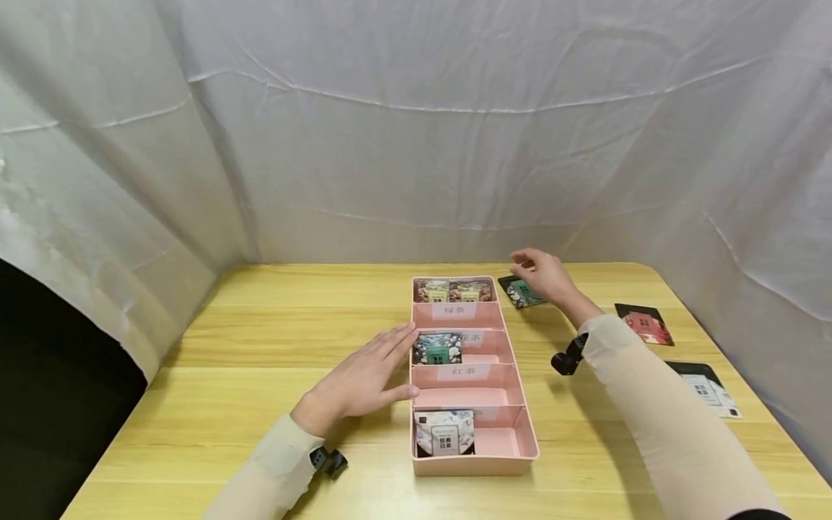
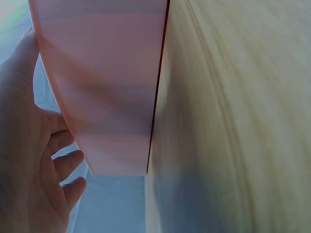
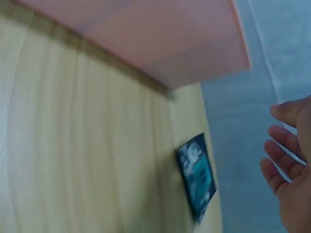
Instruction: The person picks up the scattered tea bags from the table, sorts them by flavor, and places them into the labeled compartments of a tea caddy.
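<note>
A pink divided box (image 1: 477,466) stands on the table, its compartments one behind another. My left hand (image 1: 364,372) rests against the box's left rim with fingers extended; the left wrist view shows its fingertips (image 2: 73,162) at the edge. Above a green tea packet (image 1: 520,292) to the right of the box's far end hovers my right hand (image 1: 544,276), holding nothing, fingers loosely bent. In the right wrist view that packet (image 3: 197,174) lies flat on the table, apart from the hand.
Inside the box are yellow packets (image 1: 434,291) at the back, a green packet (image 1: 437,349) and a white packet (image 1: 445,435) at the front. On the table's right lie a red packet (image 1: 645,325) and a white-and-black packet (image 1: 705,390). A pale curtain (image 1: 416,159) hangs behind.
</note>
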{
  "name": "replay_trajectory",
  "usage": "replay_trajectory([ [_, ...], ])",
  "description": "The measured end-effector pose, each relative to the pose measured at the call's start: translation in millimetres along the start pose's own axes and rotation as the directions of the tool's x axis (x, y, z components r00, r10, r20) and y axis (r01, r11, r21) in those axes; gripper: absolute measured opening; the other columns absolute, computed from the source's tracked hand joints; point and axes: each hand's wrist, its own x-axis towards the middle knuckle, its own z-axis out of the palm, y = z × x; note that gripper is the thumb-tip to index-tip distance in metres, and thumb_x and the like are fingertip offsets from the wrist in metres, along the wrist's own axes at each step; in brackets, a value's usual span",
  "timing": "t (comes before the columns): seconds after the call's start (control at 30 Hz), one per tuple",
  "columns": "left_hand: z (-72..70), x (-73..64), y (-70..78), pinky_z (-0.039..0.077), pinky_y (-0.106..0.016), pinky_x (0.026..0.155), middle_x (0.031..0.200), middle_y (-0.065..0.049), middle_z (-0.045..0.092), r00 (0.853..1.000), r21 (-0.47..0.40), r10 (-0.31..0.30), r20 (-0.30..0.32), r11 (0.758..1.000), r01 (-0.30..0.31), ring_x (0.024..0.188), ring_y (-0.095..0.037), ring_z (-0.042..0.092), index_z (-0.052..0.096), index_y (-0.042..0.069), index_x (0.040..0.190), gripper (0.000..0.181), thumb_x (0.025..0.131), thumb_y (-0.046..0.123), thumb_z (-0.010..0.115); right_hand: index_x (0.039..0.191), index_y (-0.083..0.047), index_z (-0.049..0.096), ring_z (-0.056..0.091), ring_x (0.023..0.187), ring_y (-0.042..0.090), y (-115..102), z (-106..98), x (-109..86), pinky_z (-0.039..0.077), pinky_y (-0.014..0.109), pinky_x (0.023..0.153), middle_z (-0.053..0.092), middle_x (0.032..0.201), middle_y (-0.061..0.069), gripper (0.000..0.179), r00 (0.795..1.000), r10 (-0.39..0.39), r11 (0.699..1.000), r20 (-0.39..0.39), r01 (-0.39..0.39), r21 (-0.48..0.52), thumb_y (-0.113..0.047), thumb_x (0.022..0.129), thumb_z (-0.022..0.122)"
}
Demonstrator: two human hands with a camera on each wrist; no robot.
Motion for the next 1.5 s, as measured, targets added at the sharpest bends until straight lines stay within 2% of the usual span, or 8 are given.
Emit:
replay_trajectory([
  [0.23,-0.2,-0.4,1.3,0.009,-0.036,0.120,0.164,-0.007,0.004,1.000,-0.012,-0.004,0.000,1.000,0.004,0.149,-0.018,0.002,0.005,0.009,0.158,0.087,0.097,0.065,0.035,0.137,0.003,0.051,0.049,0.122,0.042,29,5,-5.9,0.041,0.056,0.103,0.053,0.134,0.026,0.053,0.998,0.046,0.998,0.048,-0.048,0.038,-0.020,0.093,0.069],
  [0.37,-0.1,0.2,1.9,0.010,-0.036,0.120,0.164,-0.007,0.006,1.000,-0.015,0.005,-0.009,1.000,-0.005,0.149,-0.019,0.003,0.005,0.010,0.158,0.088,0.097,0.067,0.031,0.140,0.003,0.048,0.046,0.125,0.043,47,8,-9.9,0.037,0.057,0.106,0.050,0.137,0.027,0.062,0.997,0.057,0.996,0.059,-0.061,0.062,-0.023,0.090,0.073],
  [0.57,0.9,1.1,3.2,0.011,-0.038,0.120,0.164,-0.008,0.006,1.000,-0.016,0.016,-0.002,1.000,-0.016,0.149,-0.020,0.004,0.005,0.009,0.158,0.089,0.096,0.070,0.027,0.143,0.005,0.043,0.040,0.129,0.046,67,11,-17.9,0.031,0.058,0.109,0.043,0.143,0.028,0.074,0.990,0.116,0.987,0.077,-0.123,0.099,-0.027,0.086,0.077],
  [0.67,1.6,1.9,3.6,0.011,-0.037,0.120,0.164,-0.007,0.005,1.000,-0.015,0.016,0.000,1.000,-0.016,0.149,-0.020,0.004,0.005,0.009,0.158,0.089,0.096,0.070,0.027,0.145,0.004,0.040,0.043,0.126,0.045,74,13,-22.1,0.033,0.058,0.108,0.043,0.143,0.029,0.081,0.985,0.151,0.982,0.079,-0.159,0.104,-0.030,0.084,0.079],
  [0.83,2.4,2.4,3.4,0.010,-0.036,0.120,0.164,-0.007,0.004,1.000,-0.010,0.015,-0.001,1.000,-0.015,0.149,-0.019,0.003,0.005,0.010,0.158,0.089,0.096,0.070,0.027,0.148,0.004,0.035,0.048,0.117,0.044,79,17,-26.6,0.039,0.058,0.101,0.042,0.141,0.032,0.089,0.982,0.174,0.984,0.074,-0.176,0.030,-0.040,0.083,0.078],
  [1.0,3.0,2.8,2.7,0.009,-0.036,0.120,0.164,-0.006,0.003,1.000,0.002,0.015,0.003,1.000,-0.015,0.149,-0.019,0.002,0.004,0.010,0.158,0.089,0.096,0.070,0.027,0.147,0.006,0.034,0.047,0.120,0.046,81,19,-27.0,0.037,0.059,0.103,0.041,0.142,0.034,0.087,0.983,0.166,0.986,0.073,-0.164,-0.029,-0.041,0.086,0.074],
  [1.23,2.9,4.5,1.4,0.010,-0.036,0.120,0.164,-0.007,0.005,1.000,-0.001,0.012,-0.001,1.000,-0.012,0.149,-0.019,0.003,0.006,0.010,0.158,0.089,0.096,0.070,0.028,0.147,0.006,0.036,0.045,0.121,0.045,79,20,-25.8,0.035,0.057,0.106,0.043,0.140,0.034,0.084,0.987,0.147,0.989,0.068,-0.148,0.005,-0.031,0.084,0.078],
  [1.5,2.7,6.0,0.5,0.012,-0.038,0.120,0.164,-0.008,0.007,1.000,-0.010,0.017,-0.004,1.000,-0.017,0.149,-0.020,0.005,0.007,0.009,0.158,0.089,0.096,0.070,0.027,0.147,0.007,0.034,0.047,0.104,0.040,75,21,-26.1,0.041,0.053,0.095,0.043,0.122,0.029,0.086,0.990,0.138,0.989,0.040,-0.140,0.043,-0.017,0.079,0.081],
])
